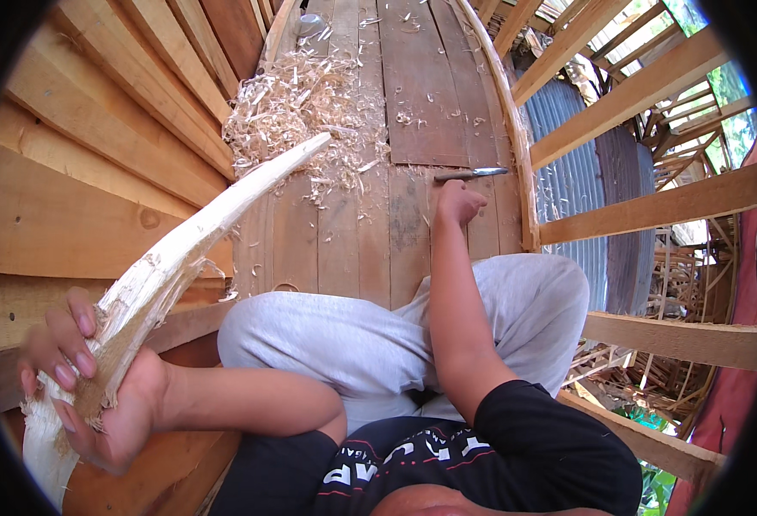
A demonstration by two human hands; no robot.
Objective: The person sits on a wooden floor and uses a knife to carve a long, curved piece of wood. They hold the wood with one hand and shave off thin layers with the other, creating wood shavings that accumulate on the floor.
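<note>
My left hand [95, 391] is wrapped around the thick lower end of a long, pale piece of wood [198, 211]. The wood is rough and splintered along its underside and narrows to a point up over the floorboards. At the right, low over the boards, my right hand [460, 203] has its fingers curled at the dark handle of a knife [473, 175]. The knife's bright blade points right. Part of the grip is hidden by the hand itself.
Curled wood shavings [288, 112] are heaped on the plank floor [335, 245] at the far left. A small clear container [310, 25] stands behind them. Wooden boards [77, 193] wall the left side; an open slatted railing [653, 206] runs along the right, with corrugated metal sheets [567, 155] beyond.
</note>
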